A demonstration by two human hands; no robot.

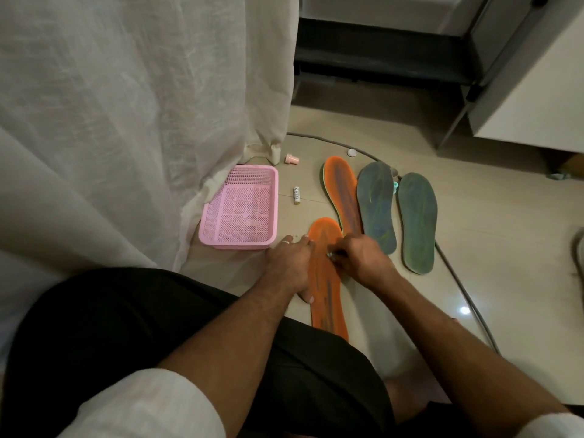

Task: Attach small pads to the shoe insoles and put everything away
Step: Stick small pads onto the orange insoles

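Observation:
An orange insole (328, 298) lies on the floor in front of me. My left hand (289, 263) rests flat on its left edge, fingers straight, one of them wearing a ring. My right hand (360, 259) is over the insole's upper part, its fingers curled and pinching a small pale object against the surface. A second orange insole (343, 191) lies farther away, with two grey-green insoles (377, 207) (417, 222) to its right. An empty pink mesh basket (240, 207) stands to the left.
A small white tube (296, 195) lies between basket and insoles. A pink cap (292, 159) and a white round lid (351, 152) sit farther back. A grey cable (458, 273) curves along the right. A white curtain (142, 105) hangs at left. My dark-clothed knee fills the foreground.

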